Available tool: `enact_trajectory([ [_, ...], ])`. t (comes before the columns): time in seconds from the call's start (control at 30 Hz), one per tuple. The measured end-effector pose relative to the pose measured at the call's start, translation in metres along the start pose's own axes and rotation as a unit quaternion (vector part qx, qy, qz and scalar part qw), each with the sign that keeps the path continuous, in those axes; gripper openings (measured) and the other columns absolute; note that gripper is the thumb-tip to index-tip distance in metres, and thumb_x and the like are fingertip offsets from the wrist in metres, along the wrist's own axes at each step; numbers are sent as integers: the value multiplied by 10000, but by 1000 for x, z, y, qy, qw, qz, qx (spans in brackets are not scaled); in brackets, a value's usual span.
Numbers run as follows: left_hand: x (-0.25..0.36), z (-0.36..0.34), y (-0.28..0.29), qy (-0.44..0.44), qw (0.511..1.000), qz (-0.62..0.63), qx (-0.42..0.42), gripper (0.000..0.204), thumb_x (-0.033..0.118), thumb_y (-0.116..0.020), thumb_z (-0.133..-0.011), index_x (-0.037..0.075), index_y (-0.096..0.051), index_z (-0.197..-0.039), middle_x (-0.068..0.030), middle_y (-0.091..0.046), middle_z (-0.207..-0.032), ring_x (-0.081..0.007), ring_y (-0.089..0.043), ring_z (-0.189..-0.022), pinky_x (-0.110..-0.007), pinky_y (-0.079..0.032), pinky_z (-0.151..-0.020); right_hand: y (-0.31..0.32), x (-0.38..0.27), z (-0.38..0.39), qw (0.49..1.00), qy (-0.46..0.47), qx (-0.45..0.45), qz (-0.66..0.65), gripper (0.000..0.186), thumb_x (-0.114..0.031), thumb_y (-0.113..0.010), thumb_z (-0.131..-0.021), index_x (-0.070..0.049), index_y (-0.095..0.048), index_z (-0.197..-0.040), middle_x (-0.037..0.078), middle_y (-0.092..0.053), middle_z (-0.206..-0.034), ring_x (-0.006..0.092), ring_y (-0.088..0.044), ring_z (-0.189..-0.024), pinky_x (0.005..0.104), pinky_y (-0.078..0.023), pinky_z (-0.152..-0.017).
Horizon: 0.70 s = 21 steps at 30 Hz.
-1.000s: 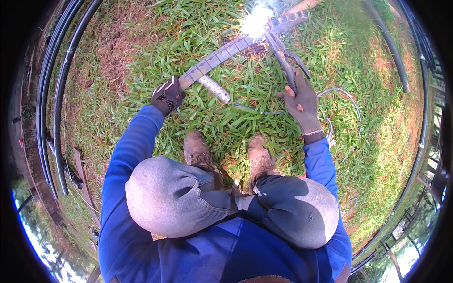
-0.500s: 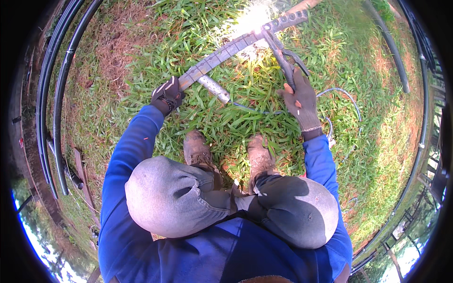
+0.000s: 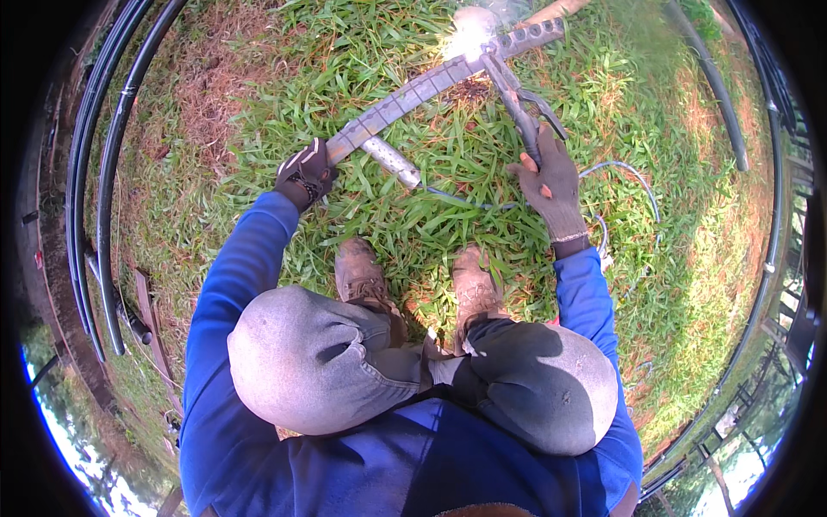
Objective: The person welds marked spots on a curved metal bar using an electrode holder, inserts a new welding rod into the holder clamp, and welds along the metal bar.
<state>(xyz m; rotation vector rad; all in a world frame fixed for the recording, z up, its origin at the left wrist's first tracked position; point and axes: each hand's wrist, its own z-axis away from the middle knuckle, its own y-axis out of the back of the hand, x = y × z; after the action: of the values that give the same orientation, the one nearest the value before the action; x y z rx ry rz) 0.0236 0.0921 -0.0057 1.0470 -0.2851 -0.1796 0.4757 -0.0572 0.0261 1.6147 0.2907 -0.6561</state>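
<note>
My gloved left hand (image 3: 304,177) is closed around the lower left end of a long flat metal bar (image 3: 401,102), marked with crosswise lines and a row of holes toward its far right end. The bar slants up to the right over the grass. In my gloved right hand (image 3: 550,185) is a dark welding electrode holder (image 3: 512,99) with a side lever, its head touching or overlapping the bar. A dazzling arc with smoke burns at the bar's far edge, hiding the details there. A dotted light metal tube (image 3: 392,162) juts from under the bar toward me.
A blue cable (image 3: 642,178) loops through the grass on the right. Black pipes (image 3: 116,172) curve along the left, and another dark pipe (image 3: 715,95) lies at the far right. My boots (image 3: 478,284) stand in the grass between my bent knees. A rusty strip (image 3: 151,323) lies at left.
The bright glare now sits at the bar's far edge, and less light falls on the grass below it. A pale rounded patch shows behind the glare. Both hands have hardly moved.
</note>
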Motion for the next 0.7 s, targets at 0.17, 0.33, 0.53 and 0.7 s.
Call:
enact_trajectory([
  [0.17,1,-1,0,9,1000,-4,-10,527,379,-849,-985,39,-560,-1267,-257,-798,-1137,-503,-782,-1085,-598,-610,-914,-3,3,-2,1000,2,6,-11,733,-242,-877,-987,-59,-538,-1612,293,-717,-1280,538,-746,-1111,610,-632,-877],
  [0.33,1,-1,0,8,1000,0,-7,528,380,-852,-985,42,-557,-1264,-254,-799,-1130,-504,-782,-1077,-599,-610,-911,1,-2,-1,1000,-9,-6,16,700,-222,-859,-997,-55,-550,-1602,294,-718,-1277,534,-751,-1106,605,-636,-884],
  [0.53,0,-2,-2,2,1000,-4,-1,528,369,-862,-983,41,-556,-1261,-250,-799,-1120,-502,-781,-1071,-601,-608,-909,-1,-6,-9,1000,-20,-13,-7,868,-154,-973,-872,-66,-531,-1614,253,-726,-1220,486,-751,-1032,564,-614,-846],
  [0.7,1,-1,0,3,1000,-11,-6,515,359,-854,-993,34,-553,-1255,-254,-798,-1120,-503,-778,-1083,-599,-606,-917,-1,-3,-9,999,-22,-26,9,784,-198,-874,-983,-49,-508,-1660,296,-713,-1287,521,-758,-1094,593,-635,-875],
])
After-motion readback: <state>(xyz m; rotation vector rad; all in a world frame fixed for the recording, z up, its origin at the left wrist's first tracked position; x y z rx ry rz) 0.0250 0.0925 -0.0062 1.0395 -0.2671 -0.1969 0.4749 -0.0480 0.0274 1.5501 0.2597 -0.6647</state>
